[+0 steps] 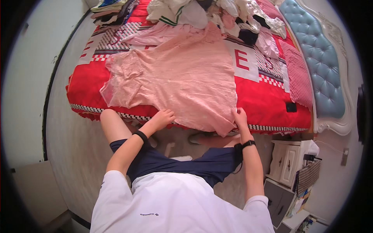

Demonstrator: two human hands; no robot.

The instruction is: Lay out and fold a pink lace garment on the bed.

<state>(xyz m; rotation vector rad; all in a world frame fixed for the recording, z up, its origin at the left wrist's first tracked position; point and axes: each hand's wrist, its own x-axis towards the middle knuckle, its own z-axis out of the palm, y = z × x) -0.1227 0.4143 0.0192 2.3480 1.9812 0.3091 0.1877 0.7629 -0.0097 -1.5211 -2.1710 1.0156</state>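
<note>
A pink lace dress [186, 78] lies spread across a bed with a red patterned cover [262, 102]. Its ruffled, sheer-trimmed sleeve end points left, and its broad hem runs along the right side. My left hand [164, 118] grips the dress's near edge, fingers curled over the fabric by the bed's front edge. At the near right corner of the hem, my right hand [240, 117] pinches the cloth between thumb and fingers. A light pink garment [163, 33] lies partly under the dress's far side.
A jumbled pile of clothes [215, 14] covers the bed's far side, with a folded stack [112, 13] at far left. A tufted blue headboard [317, 58] rises at right, beside a pink pillow [295, 75]. A white bedside cabinet [287, 163] stands at the lower right.
</note>
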